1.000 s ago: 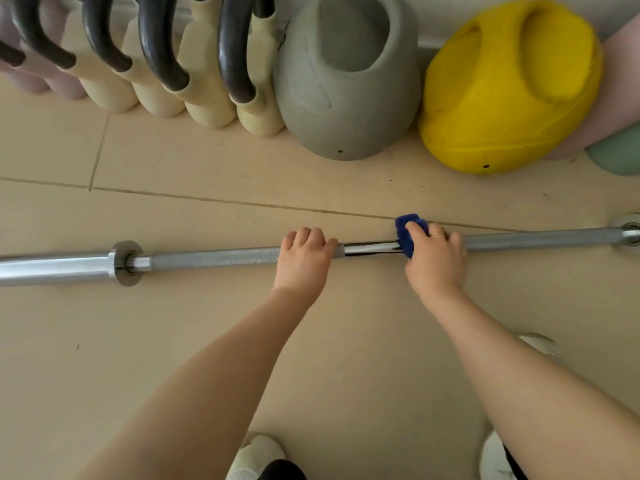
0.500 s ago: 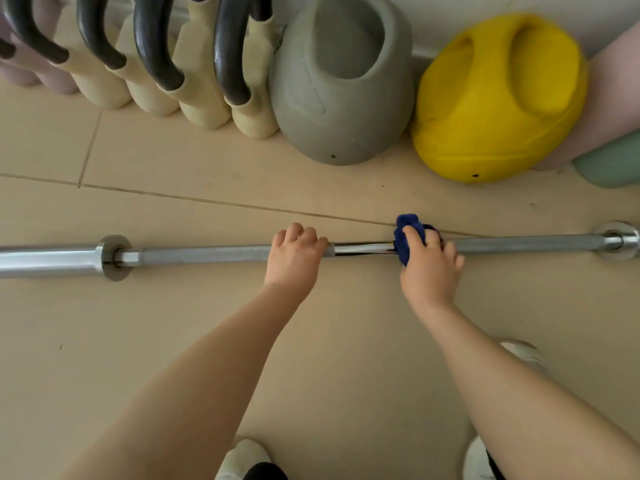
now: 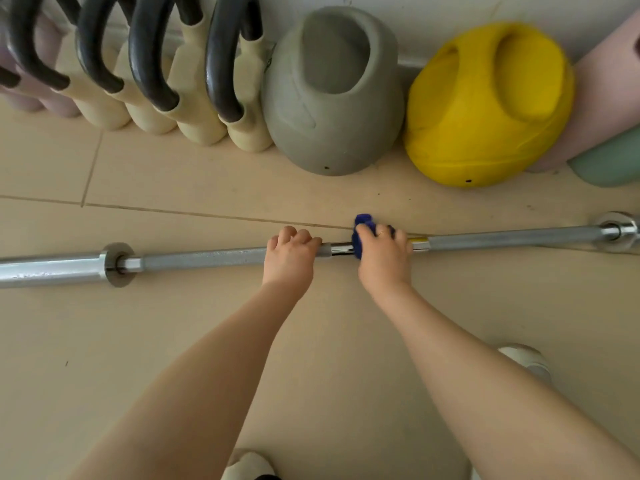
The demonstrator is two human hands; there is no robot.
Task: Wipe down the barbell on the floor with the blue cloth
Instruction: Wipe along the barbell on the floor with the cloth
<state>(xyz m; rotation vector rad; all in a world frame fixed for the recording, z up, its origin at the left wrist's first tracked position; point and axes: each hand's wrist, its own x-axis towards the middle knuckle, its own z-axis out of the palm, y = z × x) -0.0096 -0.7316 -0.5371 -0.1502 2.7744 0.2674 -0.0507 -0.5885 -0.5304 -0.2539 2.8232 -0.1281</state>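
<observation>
Blue cloth (image 3: 362, 233), gripped around the barbell (image 3: 207, 258) on the floor by the right hand (image 3: 382, 256), has slid closer to the left hand (image 3: 289, 259), which stays clenched on the shaft.

The steel barbell (image 3: 207, 258) lies flat across the tan floor tiles, knurled shaft, collar near each end. My blue cloth (image 3: 360, 237) sits bunched around its smooth middle section, apparently wrapped partway round it.

I face a beige tiled floor (image 3: 173, 174); kettlebells line the white wall (image 3: 415, 15), including grey (image 3: 332, 109) and yellow (image 3: 485, 112) ones.
</observation>
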